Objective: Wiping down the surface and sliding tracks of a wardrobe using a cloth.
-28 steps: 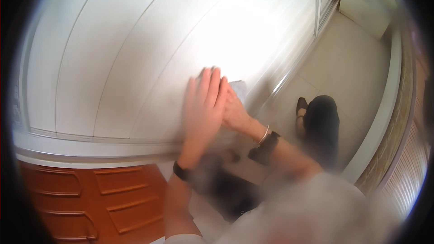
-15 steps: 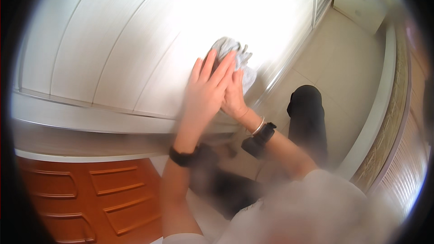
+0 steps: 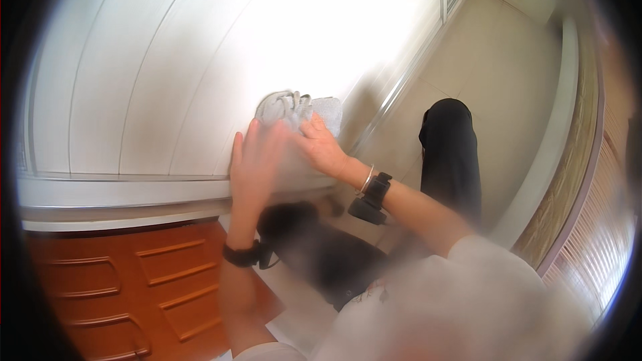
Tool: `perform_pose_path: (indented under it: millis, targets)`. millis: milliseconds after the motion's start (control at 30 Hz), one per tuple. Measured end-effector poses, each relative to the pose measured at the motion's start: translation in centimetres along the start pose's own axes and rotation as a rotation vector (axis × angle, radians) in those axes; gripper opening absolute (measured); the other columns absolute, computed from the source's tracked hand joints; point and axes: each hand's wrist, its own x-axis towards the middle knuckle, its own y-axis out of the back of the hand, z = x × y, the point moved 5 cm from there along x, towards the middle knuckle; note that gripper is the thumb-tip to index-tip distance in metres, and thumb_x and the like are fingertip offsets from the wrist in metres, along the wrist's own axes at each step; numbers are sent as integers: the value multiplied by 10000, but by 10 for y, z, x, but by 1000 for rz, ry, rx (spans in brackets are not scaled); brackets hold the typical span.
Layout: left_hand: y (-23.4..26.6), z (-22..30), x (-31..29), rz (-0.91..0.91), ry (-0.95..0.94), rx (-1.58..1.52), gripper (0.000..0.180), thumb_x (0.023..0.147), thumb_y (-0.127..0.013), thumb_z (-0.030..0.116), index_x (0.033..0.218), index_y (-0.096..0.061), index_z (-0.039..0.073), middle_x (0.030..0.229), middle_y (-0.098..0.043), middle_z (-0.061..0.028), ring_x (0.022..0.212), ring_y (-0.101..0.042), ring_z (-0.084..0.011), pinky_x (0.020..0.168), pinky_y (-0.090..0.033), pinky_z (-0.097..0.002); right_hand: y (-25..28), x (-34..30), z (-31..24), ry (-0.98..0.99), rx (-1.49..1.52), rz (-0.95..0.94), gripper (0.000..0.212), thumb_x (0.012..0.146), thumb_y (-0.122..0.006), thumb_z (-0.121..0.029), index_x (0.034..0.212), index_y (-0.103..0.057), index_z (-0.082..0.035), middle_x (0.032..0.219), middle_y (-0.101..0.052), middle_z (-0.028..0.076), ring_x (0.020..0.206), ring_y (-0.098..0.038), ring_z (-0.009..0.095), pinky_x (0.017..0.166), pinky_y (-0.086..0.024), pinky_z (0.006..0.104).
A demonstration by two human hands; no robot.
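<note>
At the lower left, a reddish-brown panelled door [image 3: 130, 277] with raised mouldings stands below a large white panel [image 3: 140, 87] scored by long, thin grooves that bow in the lens. A pale frame [image 3: 120, 192] runs along the panel's bottom edge. The left hand [image 3: 257, 160] lies near that edge, its fingers straight and slightly apart, the inner ones blurred over a grey cloth [image 3: 281, 105]; how firmly it presses, I cannot tell. A black band [image 3: 242, 255] circles its wrist.

The cloth rests against the white panel near its lower right corner — bunched into folds at left, flatter at right. The right hand [image 3: 326, 149] reaches onto it from the right, thumb side up; whether it grips or only presses, I cannot tell. A thin bracelet [image 3: 366, 179] and a black strapped device [image 3: 369, 202] sit on that wrist.

Further right come a metal rail [image 3: 403, 85], a dark-trousered knee [image 3: 449, 137], pale floor tiles [image 3: 511, 60] and, at the far side, a ridged surface [image 3: 598, 227].
</note>
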Motion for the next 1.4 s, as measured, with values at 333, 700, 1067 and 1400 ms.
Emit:
perform_pose_path:
  millis: [333,700,1067,1400]
  targets:
    - [1,-24,8,-95,39,177,478,817,-539,75,1293,-539,123,1414,-455,18,1324,-393,-319,1068,-334,-523,6,32,-10,30,28,95,407,702,-629,-9,1103,-611,-80,1252,-492,153,1163,-445,421,957,-406,471]
    - [-4,-16,13,-4,69,265,454,817,-536,100,1270,-539,119,1430,-428,-8,1318,-398,-328,1059,-319,-562,23,39,37,110,5,-198,472,730,-565,92,1164,-600,-89,1397,-418,144,1239,-421,385,1003,-422,394]
    - [-29,-16,6,-85,186,283,565,774,-590,82,1324,-468,34,1426,-403,-192,1311,-369,-419,1078,-223,-611,90,-37,274,-1031,615,871,663,782,-543,-55,1413,-350,4,1439,-372,195,1306,-390,318,1086,-312,366]
    - [-193,88,57,-283,91,-348,554,759,-545,53,1299,-468,-48,1391,-428,-219,1335,-356,-389,1090,-264,-536,-77,-175,277,-1372,537,596,657,866,-554,-166,1447,-300,7,1489,-330,186,1405,-260,290,1136,-204,350]
